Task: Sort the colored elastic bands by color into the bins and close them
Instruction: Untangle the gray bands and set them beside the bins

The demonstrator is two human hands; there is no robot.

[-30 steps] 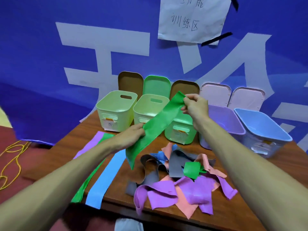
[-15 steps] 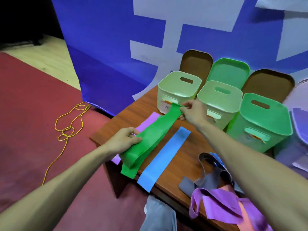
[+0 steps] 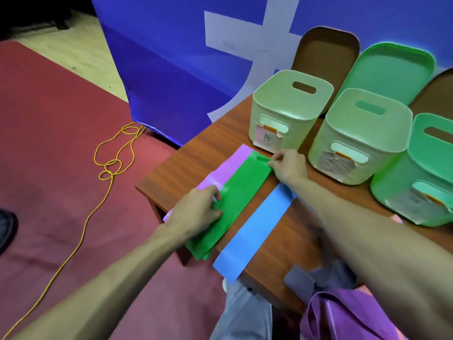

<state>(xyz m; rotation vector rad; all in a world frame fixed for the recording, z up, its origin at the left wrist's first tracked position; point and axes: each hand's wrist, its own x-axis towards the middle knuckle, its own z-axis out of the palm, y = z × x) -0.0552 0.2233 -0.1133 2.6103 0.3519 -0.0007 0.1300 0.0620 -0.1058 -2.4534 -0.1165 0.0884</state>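
Your left hand point(image 3: 198, 212) and right hand point(image 3: 288, 165) pinch the green band point(image 3: 245, 190); lay it flat, smoothing toward 1 o'clock.

Purple band point(image 3: 232, 163) lies mostly hidden under green band point(image 3: 242, 190).

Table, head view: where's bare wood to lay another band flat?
Best: the far left corner of the table, bordered by the purple band, the pale green bin and the edge. Second patch between the blue band and the bins, under the right forearm. Crowded: the near-right heap of bands.
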